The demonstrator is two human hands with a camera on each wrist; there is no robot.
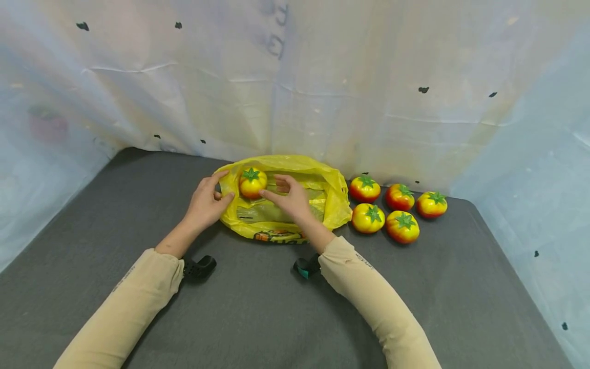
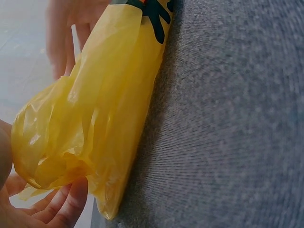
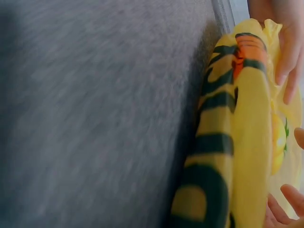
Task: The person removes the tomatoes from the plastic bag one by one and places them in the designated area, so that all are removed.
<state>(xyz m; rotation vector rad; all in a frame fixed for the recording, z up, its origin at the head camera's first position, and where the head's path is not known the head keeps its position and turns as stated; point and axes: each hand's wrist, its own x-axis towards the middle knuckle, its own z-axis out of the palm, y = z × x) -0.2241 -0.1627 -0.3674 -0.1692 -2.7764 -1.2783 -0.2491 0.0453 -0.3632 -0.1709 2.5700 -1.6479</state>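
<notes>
A yellow plastic bag lies on the table with its mouth spread wide. Inside, at its left end, sits a red-and-yellow tomato with a green leafy top. My left hand holds the bag's left rim between thumb and fingers. Over the bag's mouth is my right hand, its thumb and fingers apart and the thumb close to the tomato's right side. From the right wrist, the tomato shows partly behind the bag's printed side, with a gap to the right fingers.
Several more tomatoes stand in two rows just right of the bag. The dark grey table meets whitish plastic sheeting behind and at both sides. Black straps are on the wrists.
</notes>
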